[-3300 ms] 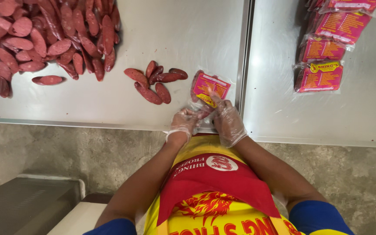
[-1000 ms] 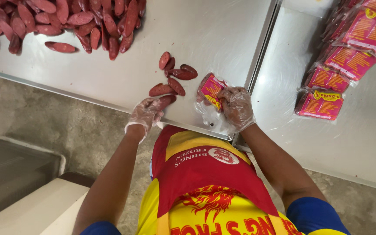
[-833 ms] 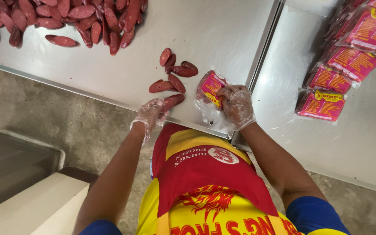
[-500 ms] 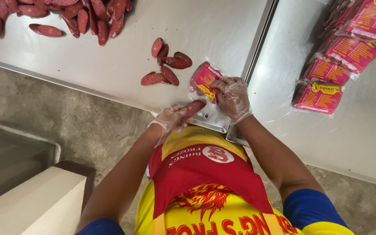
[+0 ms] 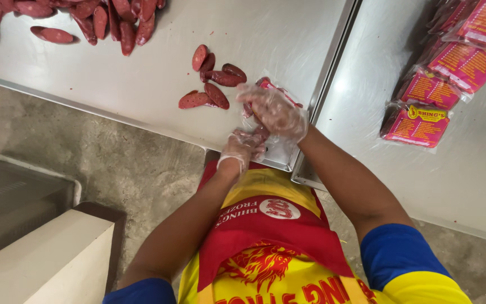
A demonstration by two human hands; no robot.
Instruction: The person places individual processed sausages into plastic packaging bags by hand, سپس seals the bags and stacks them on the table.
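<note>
**Both hands on the pouch at the bench edge**

Right hand (image 5: 277, 112), gloved, clamps a clear pouch with pink label (image 5: 274, 90). Left hand (image 5: 243, 147) grips its near end. Loose red sausages (image 5: 212, 93) lie just left on the steel bench (image 5: 142, 73).

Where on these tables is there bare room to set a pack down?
Bare steel lies between the sausage heap and the small cluster of sausages, and on the right table below the stacked pink packs. It is crowded around the hands, left hand and right hand.
</note>
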